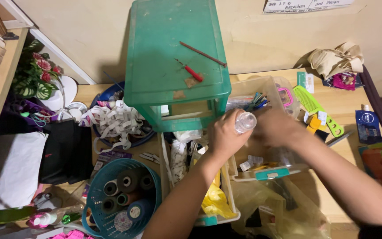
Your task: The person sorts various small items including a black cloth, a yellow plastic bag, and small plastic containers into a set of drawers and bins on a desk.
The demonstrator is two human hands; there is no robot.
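Left hand [224,137] has its fingers clamped round a small clear bottle [245,121] over the clear plastic box [261,170], while the blurred right hand [277,128] works at it, grip unclear, so steadying the bottle looks the need.

Two hands [226,137], one clear bottle [245,121], one green comb [317,108], two clear boxes [261,172]

Right hand [276,128] blurred; its fingers cannot be told apart. Small clear bottle [245,121] mostly covered by left hand [223,137]; contents not discernible. Clear plastic box [261,173] partly hidden under both forearms. Blue basket [94,199] of thread spools cut off by lower edge. Paper on wall [306,5] cropped at top.
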